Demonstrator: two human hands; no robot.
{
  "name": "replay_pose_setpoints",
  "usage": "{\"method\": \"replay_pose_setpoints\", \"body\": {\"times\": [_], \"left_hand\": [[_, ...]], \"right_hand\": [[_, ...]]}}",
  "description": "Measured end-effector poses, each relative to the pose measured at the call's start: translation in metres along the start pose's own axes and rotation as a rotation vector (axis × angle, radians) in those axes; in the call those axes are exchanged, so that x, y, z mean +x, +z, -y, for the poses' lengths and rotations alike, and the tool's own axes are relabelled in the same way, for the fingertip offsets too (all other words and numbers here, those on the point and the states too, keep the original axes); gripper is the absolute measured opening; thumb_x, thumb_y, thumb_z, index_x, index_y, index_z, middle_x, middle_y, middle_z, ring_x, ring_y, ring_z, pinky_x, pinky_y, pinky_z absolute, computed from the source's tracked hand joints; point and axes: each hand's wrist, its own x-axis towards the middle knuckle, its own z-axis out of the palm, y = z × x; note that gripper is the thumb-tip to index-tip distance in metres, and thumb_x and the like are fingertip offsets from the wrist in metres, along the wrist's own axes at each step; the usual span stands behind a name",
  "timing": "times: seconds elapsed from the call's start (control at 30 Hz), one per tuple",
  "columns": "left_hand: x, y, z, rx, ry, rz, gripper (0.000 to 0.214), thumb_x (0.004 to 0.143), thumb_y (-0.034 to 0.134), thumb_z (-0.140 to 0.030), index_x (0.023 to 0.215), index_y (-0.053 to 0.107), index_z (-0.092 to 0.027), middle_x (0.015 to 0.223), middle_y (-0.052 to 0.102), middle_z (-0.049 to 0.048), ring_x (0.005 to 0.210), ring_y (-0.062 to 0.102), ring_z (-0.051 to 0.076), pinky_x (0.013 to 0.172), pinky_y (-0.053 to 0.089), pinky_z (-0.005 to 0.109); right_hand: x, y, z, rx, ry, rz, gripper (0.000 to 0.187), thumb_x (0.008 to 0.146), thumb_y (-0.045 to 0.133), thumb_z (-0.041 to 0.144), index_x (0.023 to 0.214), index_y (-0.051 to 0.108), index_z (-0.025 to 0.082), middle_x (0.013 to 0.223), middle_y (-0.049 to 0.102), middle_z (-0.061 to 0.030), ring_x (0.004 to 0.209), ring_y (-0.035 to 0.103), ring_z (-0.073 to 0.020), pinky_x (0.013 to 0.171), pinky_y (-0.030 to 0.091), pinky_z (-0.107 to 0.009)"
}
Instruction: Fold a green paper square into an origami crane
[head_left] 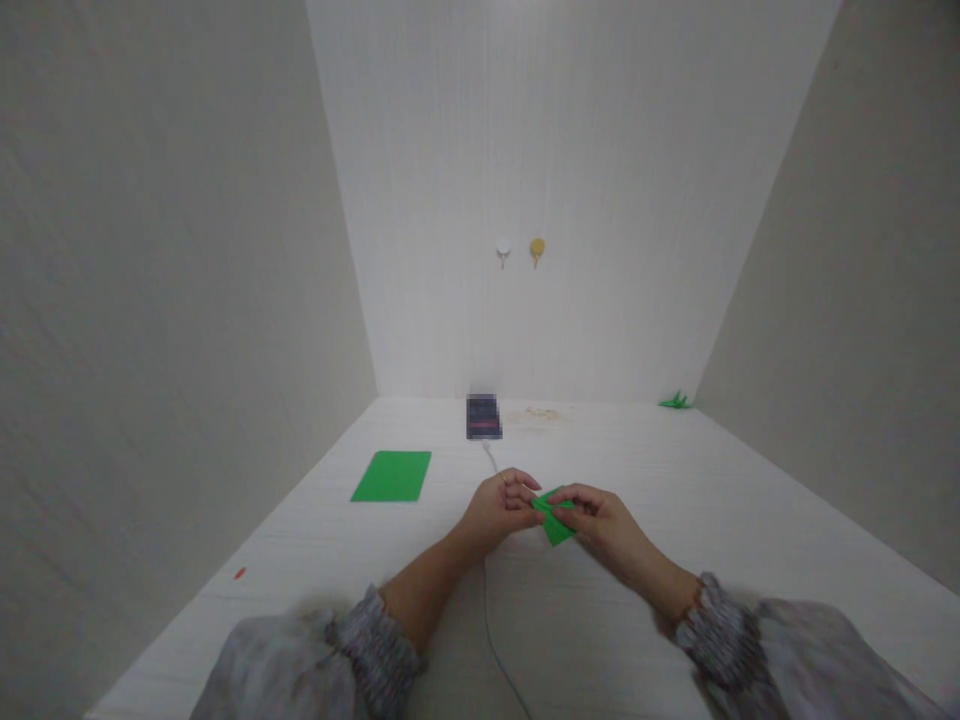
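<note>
Fingers (521, 486) of left hand (501, 512): pinched shut on the left corner of folded green paper (556, 525). Right hand (604, 525): fingertips closed on the paper's right side. Paper: held between both hands, over white table (675, 520), centre. Flat green sheet (391, 476): on table, left. Dark device (483, 416) with cable (491, 610): by back wall. Small green folded figure (675, 402): far right corner.

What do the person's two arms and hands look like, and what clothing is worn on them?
The left hand and right hand are bare, without gloves. The left sleeve and right sleeve are loose, pale grey and soft-looking. Each ends in a gathered cuff with a fine darker pattern. No watch shows.
</note>
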Motion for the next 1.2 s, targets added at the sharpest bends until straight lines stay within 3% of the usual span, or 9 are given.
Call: {"method": "replay_pose_setpoints", "body": {"times": [0.67, 1.0, 1.2], "left_hand": [[-0.0037, -0.0005, -0.0037, -0.005, -0.034, 0.007, 0.027, 0.061, 0.066, -0.023, 0.082, 0.052, -0.012, 0.058, 0.063, 0.0017, 0.053, 0.06, 0.012, 0.054, 0.046, 0.024], [-0.0062, -0.0025, -0.0041, -0.09, -0.054, 0.115, 0.028, 0.059, 0.07, -0.025, 0.08, 0.06, -0.009, 0.066, 0.066, 0.005, 0.059, 0.062, 0.013, 0.06, 0.047, 0.025], [-0.0062, -0.0019, -0.0042, -0.09, -0.073, 0.087, 0.026, 0.056, 0.071, -0.024, 0.075, 0.062, -0.009, 0.06, 0.065, 0.0035, 0.055, 0.06, 0.012, 0.06, 0.047, 0.024]], "right_hand": [[-0.0039, 0.0, 0.0044, 0.019, 0.043, 0.014, 0.019, 0.064, 0.067, 0.029, 0.077, 0.066, 0.016, 0.067, 0.064, -0.0016, 0.061, 0.056, -0.0131, 0.059, 0.041, -0.027], [-0.0053, -0.0005, 0.0069, 0.162, 0.061, 0.075, 0.016, 0.07, 0.063, 0.026, 0.08, 0.065, 0.015, 0.076, 0.066, -0.0043, 0.07, 0.058, -0.0144, 0.066, 0.041, -0.027], [-0.0055, 0.0001, 0.0054, 0.175, 0.063, 0.111, 0.017, 0.069, 0.065, 0.023, 0.083, 0.064, 0.015, 0.076, 0.066, -0.0035, 0.068, 0.058, -0.0128, 0.064, 0.041, -0.026]]}}
